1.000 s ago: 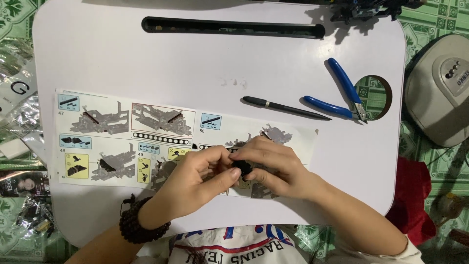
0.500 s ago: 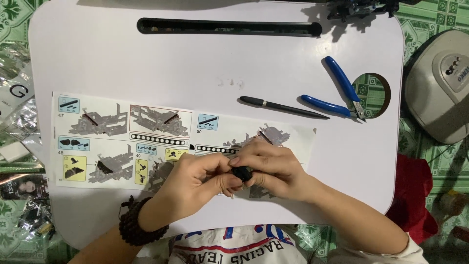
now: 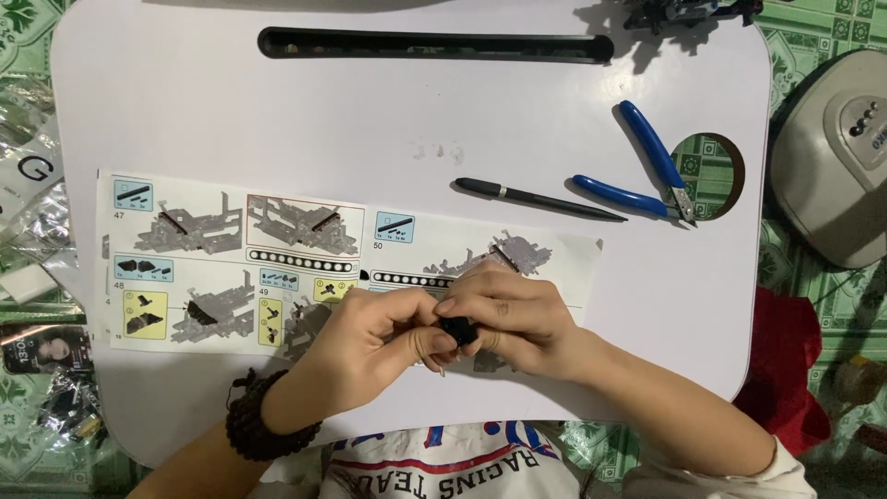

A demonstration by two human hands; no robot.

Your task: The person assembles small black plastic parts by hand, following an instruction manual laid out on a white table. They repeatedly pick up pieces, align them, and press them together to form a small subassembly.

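Small black plastic building piece (image 3: 457, 330) sits pinched between left hand (image 3: 374, 346) and right hand (image 3: 513, 319) above the paper instruction sheet (image 3: 231, 263) on the white worktop (image 3: 370, 120); fitting seems underway, needing careful alignment next.

The rounded plastic lap table (image 3: 277, 111) is plain white, with a long black slot (image 3: 434, 44) near its far edge. The paper instruction sheet (image 3: 231, 263) is white with grey drawings, pale blue boxes and yellow panels. The small piece (image 3: 458, 330) pinched between the fingers is black. The cutting pliers (image 3: 651, 171) have blue handles; the slim pen (image 3: 536, 198) beside them is black. The beaded wristband (image 3: 254, 427) is dark brown. The patterned floor covering (image 3: 813, 23) is green
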